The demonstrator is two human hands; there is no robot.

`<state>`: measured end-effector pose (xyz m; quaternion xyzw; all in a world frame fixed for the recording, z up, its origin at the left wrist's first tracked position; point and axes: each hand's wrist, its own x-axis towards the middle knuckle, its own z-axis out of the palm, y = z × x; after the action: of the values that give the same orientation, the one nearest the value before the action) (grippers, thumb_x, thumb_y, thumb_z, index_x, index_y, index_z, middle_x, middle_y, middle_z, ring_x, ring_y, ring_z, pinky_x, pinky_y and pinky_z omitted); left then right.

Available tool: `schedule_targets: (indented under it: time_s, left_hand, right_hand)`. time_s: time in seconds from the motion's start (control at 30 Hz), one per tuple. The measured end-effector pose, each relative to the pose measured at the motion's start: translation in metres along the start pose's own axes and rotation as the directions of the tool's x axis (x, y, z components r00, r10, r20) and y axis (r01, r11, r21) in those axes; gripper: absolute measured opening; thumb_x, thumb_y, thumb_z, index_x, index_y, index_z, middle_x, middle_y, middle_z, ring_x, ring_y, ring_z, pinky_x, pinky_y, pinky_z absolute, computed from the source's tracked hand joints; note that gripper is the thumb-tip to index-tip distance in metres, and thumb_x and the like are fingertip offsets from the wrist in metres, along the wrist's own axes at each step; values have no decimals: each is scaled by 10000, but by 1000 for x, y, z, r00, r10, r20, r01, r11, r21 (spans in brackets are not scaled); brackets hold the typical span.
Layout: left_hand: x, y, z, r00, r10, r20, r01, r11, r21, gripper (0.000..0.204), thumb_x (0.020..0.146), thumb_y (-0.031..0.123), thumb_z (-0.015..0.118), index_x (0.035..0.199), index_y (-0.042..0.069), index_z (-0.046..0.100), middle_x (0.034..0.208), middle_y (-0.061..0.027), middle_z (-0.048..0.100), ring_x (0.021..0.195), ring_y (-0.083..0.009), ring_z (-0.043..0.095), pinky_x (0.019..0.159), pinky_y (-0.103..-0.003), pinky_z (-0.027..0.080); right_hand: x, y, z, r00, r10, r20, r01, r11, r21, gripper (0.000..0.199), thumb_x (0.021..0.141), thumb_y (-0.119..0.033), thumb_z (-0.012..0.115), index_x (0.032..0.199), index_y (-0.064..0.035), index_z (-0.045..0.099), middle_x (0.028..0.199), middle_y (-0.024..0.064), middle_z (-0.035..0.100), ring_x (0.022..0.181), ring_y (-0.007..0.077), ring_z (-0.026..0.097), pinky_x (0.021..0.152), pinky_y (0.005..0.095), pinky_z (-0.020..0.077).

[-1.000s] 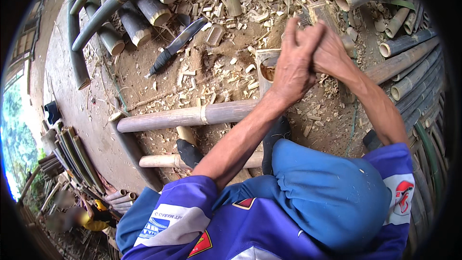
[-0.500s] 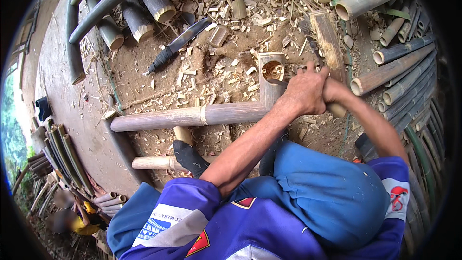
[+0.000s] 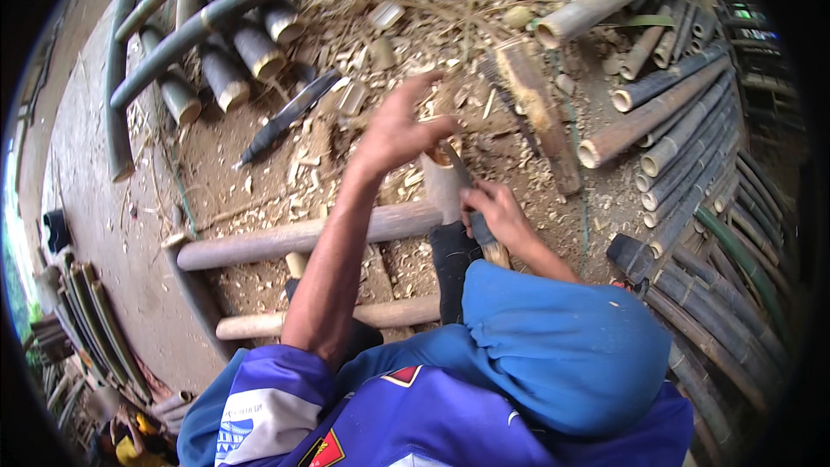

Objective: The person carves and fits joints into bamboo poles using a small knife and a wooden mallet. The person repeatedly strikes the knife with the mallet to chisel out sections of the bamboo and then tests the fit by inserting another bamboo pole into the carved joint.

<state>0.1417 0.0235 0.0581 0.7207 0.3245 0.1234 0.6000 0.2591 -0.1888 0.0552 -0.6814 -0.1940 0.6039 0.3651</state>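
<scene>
- Bamboo frame (image 3: 311, 238): on the chip-strewn ground before the person, its notched piece (image 3: 443, 188) near their middle.
- Right hand (image 3: 497, 212): fingers curled around a knife (image 3: 482, 227) beside that notch.
- Left hand (image 3: 402, 131): blurred, fingers spread, just above it.
- Second knife (image 3: 290, 117): on the ground, leftward.
- Shirt (image 3: 441, 424): red-and-yellow badge (image 3: 327, 450); small print on the white sleeve panel (image 3: 264, 411).

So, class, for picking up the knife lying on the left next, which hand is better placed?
Probably the left hand: it's open and nearer the black-handled knife; the right hand is closed around a tool handle.
</scene>
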Motion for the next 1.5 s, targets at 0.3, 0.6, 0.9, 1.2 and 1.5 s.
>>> schedule_targets:
  time_s: [0.3,0.6,0.9,1.2,1.5]
  left_hand:
    - [32,-40,63,983,-181,13,164,914,372,332,965,295,613,1107,42,774,967,-197,773,902,-291,752,851,-463,578]
    - [17,-56,65,959,-213,-185,188,971,-146,294,891,141,655,1107,-38,744,1025,-166,767,898,-211,731,848,-343,585]
    - [-4,-2,107,888,-5,-460,50,995,86,284,889,101,680,1161,23,705,1200,-153,706,1145,-238,655,986,-373,550]
    - [20,54,87,960,-272,60,238,684,-690,411,999,347,665,1224,11,594,1006,-171,655,914,-204,670,773,-349,619]
    - [-28,48,148,966,233,116,-260,851,456,296,767,290,816,953,103,683,836,-137,708,775,-322,710,697,-452,570]
  right_hand:
    - [-8,90,-65,729,-564,-387,-15,553,-833,429,930,-369,685,1096,23,628,922,205,657,793,344,655,708,503,496]
    - [97,49,-132,801,-586,-121,-186,-50,-981,184,975,-116,553,947,-27,712,600,60,665,488,151,626,429,333,497]
    - [85,14,-128,856,-495,-148,-39,224,-974,178,920,-82,608,744,-54,623,549,21,543,476,124,516,378,332,362]
    - [17,5,-103,721,-658,-218,247,537,-806,591,891,-374,755,1322,-4,593,1160,251,662,1036,323,653,858,442,533]
    - [35,35,-168,788,-508,-349,106,670,-735,903,847,-306,730,1573,-74,246,1451,253,520,1191,460,617,971,553,490]
